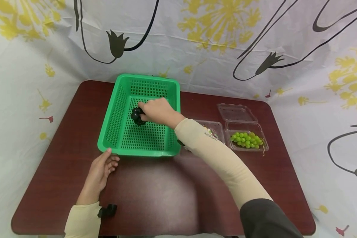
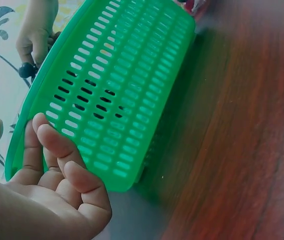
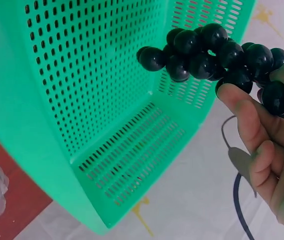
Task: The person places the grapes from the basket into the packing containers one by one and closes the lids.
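Observation:
My right hand [image 1: 158, 110] grips a bunch of black grapes [image 3: 202, 60] by one end, thumb and fingers closed around it. In the head view the grapes appear within the green plastic basket [image 1: 139, 152]; the right wrist view shows them hanging in front of its perforated wall. My left hand [image 1: 99, 172] is at the basket's near left corner, thumb up by the rim. Its loosely bent fingers [image 2: 56, 140] lie close along the outer wall in the left wrist view.
To the right, a hinged clear plastic box [image 1: 237, 112] lies with its lid back, holding green grapes [image 1: 246, 140]. Beside it another clear container [image 1: 220, 128] is partly hidden by my right forearm. A patterned white cloth [image 1: 208, 62] stands behind the dark red table [image 1: 154, 195].

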Tool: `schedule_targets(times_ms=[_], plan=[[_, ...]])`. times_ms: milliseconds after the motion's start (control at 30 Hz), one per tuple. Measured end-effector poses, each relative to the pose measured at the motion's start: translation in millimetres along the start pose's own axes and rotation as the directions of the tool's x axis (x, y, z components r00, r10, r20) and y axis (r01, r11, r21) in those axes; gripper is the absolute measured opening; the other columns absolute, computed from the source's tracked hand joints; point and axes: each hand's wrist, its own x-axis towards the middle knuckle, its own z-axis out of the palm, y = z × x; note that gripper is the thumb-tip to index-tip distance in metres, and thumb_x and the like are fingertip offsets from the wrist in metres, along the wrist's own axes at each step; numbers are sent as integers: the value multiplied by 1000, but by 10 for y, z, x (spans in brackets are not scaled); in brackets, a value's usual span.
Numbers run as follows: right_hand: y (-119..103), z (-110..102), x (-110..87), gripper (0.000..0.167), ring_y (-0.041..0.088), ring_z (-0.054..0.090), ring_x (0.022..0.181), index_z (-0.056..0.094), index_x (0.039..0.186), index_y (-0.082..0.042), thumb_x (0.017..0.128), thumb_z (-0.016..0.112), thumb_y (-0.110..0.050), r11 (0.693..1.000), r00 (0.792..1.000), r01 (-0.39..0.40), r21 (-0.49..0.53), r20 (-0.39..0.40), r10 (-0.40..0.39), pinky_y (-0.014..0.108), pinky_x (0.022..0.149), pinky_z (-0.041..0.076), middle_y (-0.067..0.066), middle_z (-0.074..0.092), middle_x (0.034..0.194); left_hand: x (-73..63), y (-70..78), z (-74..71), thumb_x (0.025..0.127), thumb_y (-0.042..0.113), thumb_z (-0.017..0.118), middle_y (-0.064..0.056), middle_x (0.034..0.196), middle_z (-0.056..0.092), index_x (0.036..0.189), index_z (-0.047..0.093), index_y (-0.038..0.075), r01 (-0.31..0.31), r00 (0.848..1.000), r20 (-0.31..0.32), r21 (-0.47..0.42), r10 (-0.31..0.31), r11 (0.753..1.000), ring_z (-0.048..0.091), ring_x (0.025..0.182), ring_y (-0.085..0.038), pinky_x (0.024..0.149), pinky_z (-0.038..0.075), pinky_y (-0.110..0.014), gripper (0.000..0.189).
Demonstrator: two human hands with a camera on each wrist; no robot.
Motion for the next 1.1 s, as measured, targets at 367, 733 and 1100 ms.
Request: schedule_targets(times_ms=[367,733,1100], plan=[[63,-169,-250,33,13,49,53,57,118,-17,100,47,-43,1000,998,-23,-9,-51,23,27,47,34,-2,56,64,-42,-86,196,102,44,41,10,85,63,102,62,20,-16,998,63,138,7,990,55,76,-8,71,42,-27,32],[255,-228,-540,32,13,42,49,58,122,-17,98,50,-37,997,986,-72,35,-148,77,27,44,27,-1,55,60,-12,-190,471,102,42,42,7,91,64,132,50,-5,3,989,146,216,-35,976,56,79,-13,73,44,-28,56],[508,-300,-1006,33,13,42,45,57,126,-18,98,51,-33,986,961,-138,92,-229,156,26,44,24,0,52,55,67,-324,844,100,35,49,-4,94,65,127,56,-4,8,975,210,295,-73,956,57,78,-17,70,44,-29,48]])
